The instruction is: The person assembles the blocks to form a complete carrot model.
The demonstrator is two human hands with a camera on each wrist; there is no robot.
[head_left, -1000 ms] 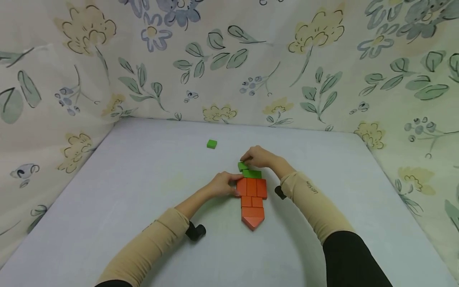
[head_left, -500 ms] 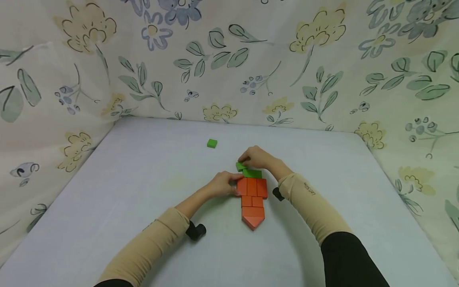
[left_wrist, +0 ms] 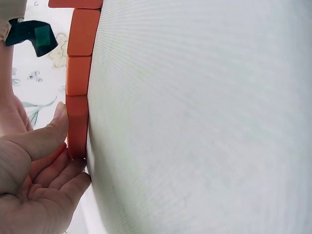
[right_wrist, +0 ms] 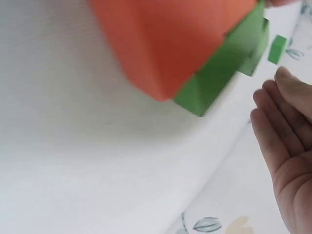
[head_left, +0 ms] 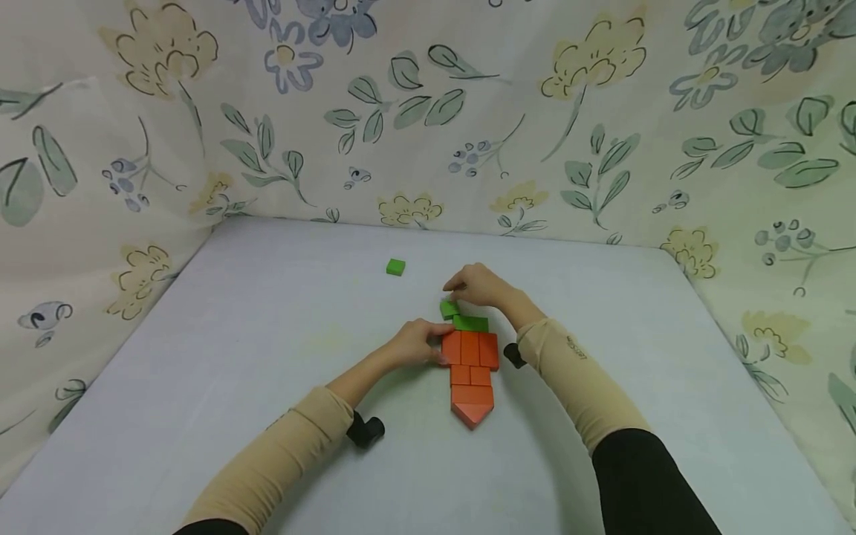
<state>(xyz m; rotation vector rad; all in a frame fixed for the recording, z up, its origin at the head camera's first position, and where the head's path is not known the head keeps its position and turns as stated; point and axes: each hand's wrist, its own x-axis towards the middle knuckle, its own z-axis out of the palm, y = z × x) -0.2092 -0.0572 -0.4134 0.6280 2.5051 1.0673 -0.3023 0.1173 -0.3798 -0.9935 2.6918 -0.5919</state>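
Observation:
On the white table lies a flat figure of orange-red wooden blocks (head_left: 469, 349), its pointed end towards me. A long green block (head_left: 471, 324) borders its far edge, and a small green block (head_left: 449, 310) sits askew off that one's left end. My left hand (head_left: 409, 343) holds the left orange-red block (left_wrist: 78, 126) of the wide row between thumb and fingers. My right hand (head_left: 483, 286) hovers just beyond the small green block. In the right wrist view its fingers (right_wrist: 273, 139) are loosely extended and hold nothing.
Another small green block (head_left: 396, 267) lies alone farther back, left of the figure. Floral cloth (head_left: 428, 148) hangs behind the table and along its sides. A black wrist camera (head_left: 365, 431) juts out below the left forearm.
My right hand shifted the small green block slightly left, then let go of it and lifted away. The left hand has stayed where it was.

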